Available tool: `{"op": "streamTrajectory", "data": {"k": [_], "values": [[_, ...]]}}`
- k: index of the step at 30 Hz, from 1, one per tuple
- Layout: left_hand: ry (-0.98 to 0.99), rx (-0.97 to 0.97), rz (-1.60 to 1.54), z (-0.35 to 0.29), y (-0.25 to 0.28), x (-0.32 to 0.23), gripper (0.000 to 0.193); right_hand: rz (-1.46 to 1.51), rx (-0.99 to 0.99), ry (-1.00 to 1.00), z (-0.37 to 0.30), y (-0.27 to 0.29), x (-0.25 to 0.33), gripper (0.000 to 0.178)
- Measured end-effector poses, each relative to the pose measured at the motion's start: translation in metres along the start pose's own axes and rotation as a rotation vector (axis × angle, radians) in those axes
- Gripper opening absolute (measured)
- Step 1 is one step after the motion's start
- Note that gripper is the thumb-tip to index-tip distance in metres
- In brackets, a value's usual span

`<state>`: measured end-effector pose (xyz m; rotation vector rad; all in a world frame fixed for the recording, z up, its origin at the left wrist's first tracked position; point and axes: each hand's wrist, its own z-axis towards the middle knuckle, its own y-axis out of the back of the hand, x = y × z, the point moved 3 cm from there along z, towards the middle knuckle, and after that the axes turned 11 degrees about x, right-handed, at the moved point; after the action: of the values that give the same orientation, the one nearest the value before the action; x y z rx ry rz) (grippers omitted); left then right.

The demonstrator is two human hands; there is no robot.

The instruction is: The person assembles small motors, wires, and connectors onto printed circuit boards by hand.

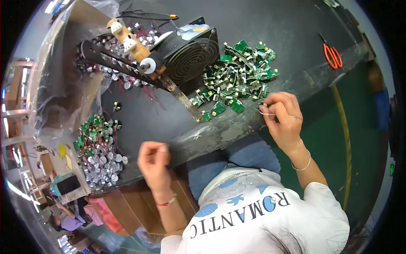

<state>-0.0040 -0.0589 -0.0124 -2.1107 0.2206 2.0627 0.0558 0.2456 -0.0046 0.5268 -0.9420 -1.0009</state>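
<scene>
My right hand [283, 120] is closed at the table's front edge, its thumb and fingertips pinching a thin silvery wire [266, 113] that trails back across the fingers. A small dark piece shows at these fingertips, too small to name. Just beyond lies a heap of green circuit boards [241, 70], a few of them loose along its near side. Farther left, my left hand [154, 163] hovers by the edge with fingers curled in; whatever they hold, if anything, is hidden. Between the hands and farther back, a wooden-handled tool [131, 42], like a soldering iron, rests on a black slotted bracket [108, 59].
A black fan [190, 55] stands behind the boards. Small motors with red wires [127, 80] spill from a plastic-lined carton [84, 25]; wired boards and motors [99, 156] pile at left. Orange-handled scissors [332, 55] lie far right. Below left are a cardboard box [135, 207] and another person [69, 220].
</scene>
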Motion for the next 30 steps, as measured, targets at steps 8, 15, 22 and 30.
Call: {"op": "streamTrajectory", "data": {"k": [8,15,22,30], "values": [[0.198,0.178,0.003,0.006,-0.042,0.003,0.004,0.427,0.112,-0.072,-0.001,-0.010,0.014,0.021],[0.154,0.228,-0.027,0.001,-0.047,0.007,0.004,0.526,0.227,-0.023,-0.001,-0.034,0.028,0.023],[0.156,0.293,0.047,0.006,-0.056,-0.004,0.008,0.792,0.177,0.036,0.008,-0.045,0.052,0.026],[0.197,0.423,-0.199,0.015,-0.061,-0.008,0.006,0.858,0.122,0.096,0.013,-0.053,0.054,0.028]]}}
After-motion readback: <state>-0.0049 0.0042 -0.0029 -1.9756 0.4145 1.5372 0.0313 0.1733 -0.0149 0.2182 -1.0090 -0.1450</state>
